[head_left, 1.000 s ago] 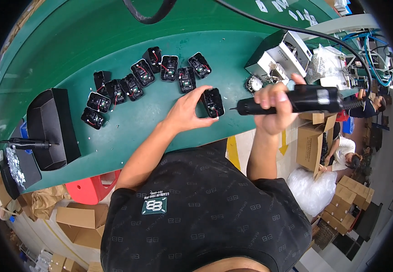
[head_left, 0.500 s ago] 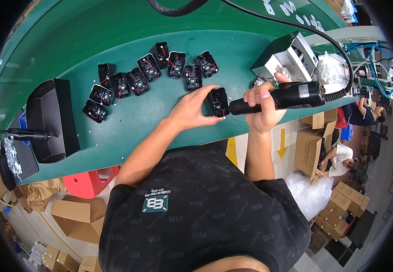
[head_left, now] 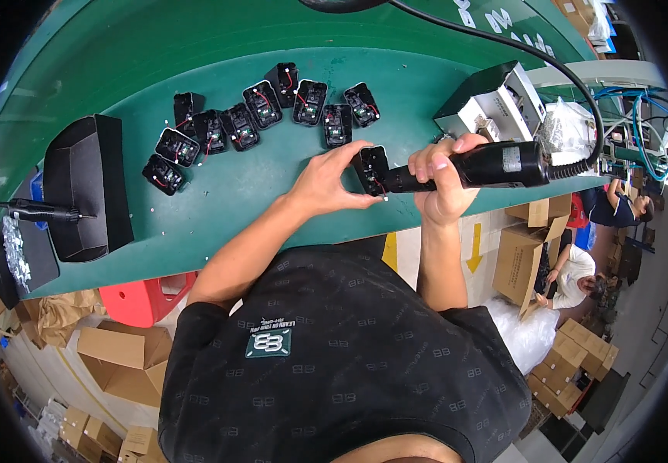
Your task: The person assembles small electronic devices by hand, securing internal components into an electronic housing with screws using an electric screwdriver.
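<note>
My left hand (head_left: 322,184) grips a small black plastic housing (head_left: 370,166) between thumb and fingers, its open side facing up. My right hand (head_left: 443,179) is wrapped round a black corded electric screwdriver (head_left: 507,163), held almost level above the bench. The front end of the screwdriver meets the right side of the housing; its bit is hidden. Beyond my hands, several similar housings with red wires and circuit parts stand in a loose row, among them a housing (head_left: 339,126) just past my left hand and a housing (head_left: 163,175) at the far left.
A black open tray (head_left: 79,185) and a second corded tool (head_left: 45,210) lie at the bench's left end. A white box (head_left: 496,104) with small parts and a clear plastic bag (head_left: 569,127) stand at the right. The screwdriver's cable (head_left: 585,92) arches overhead. Another person (head_left: 577,274) handles a carton (head_left: 521,266).
The screwdriver's front end has come slightly closer against the housing. My view has shifted a little, so the bench things appear moved. Both hands keep their grips.
</note>
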